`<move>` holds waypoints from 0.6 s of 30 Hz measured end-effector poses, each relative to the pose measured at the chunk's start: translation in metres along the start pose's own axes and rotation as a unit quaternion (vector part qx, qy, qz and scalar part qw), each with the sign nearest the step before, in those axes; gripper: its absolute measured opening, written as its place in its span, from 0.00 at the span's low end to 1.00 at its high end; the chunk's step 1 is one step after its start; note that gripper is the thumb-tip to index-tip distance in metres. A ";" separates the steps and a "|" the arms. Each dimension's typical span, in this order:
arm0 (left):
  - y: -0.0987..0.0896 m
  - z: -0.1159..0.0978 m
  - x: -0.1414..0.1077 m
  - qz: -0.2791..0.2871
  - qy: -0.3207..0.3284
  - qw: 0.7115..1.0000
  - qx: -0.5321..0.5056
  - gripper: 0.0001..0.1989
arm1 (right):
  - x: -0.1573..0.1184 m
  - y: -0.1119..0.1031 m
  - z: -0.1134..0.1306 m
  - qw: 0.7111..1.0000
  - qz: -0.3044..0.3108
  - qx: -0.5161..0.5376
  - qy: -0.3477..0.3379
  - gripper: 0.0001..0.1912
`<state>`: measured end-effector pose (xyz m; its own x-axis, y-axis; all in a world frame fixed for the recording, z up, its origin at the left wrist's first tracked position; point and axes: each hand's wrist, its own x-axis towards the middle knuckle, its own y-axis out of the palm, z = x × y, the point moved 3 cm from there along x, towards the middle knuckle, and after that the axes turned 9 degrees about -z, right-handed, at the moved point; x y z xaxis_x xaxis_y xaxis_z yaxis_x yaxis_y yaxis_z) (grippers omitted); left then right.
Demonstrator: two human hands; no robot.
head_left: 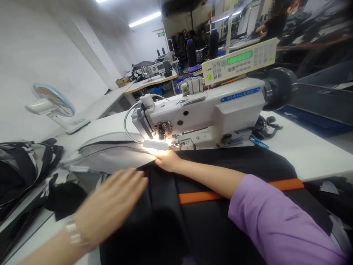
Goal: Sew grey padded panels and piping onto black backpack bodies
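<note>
A black fabric piece (162, 228) with an orange strip (197, 197) lies spread in front of the sewing machine (204, 114). Right by the lit needle area, my right hand (168, 161) is closed on the edge of the black fabric, some of its fingertips hidden behind a small bright lamp (155, 144). My left hand (111, 200), smeared by motion, is over the left part of the fabric with its fingers stretched out and nothing in it. A grey fabric piece with dark edging (110, 154) runs out to the left of the needle.
Dark fabric pieces (24, 165) are heaped at the left. A small fan (52, 101) stands on the white table behind. Beside the machine's handwheel lie blue thread snips (259, 142). A control panel (239, 60) tops the machine; a person (275, 22) is at the back right.
</note>
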<state>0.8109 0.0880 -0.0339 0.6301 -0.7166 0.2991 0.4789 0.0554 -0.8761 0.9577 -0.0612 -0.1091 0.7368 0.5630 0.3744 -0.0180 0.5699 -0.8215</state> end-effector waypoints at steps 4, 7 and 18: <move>0.060 -0.021 0.051 -0.087 0.058 0.987 0.125 0.17 | -0.012 0.004 -0.002 0.999 0.016 0.032 -0.013 0.09; 0.085 -0.015 0.074 -0.126 0.064 0.976 0.168 0.15 | -0.019 0.001 -0.003 0.999 0.022 0.043 -0.013 0.09; 0.108 0.032 0.090 0.249 -0.184 0.950 -0.048 0.18 | -0.025 -0.029 -0.035 0.996 0.050 -0.066 0.046 0.18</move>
<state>0.9389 0.0519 -0.0893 0.9432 -0.3261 -0.0642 0.0197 0.2476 -0.9687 0.9633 -0.1129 -0.1101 0.7950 0.5515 0.2525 -0.0098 0.4279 -0.9038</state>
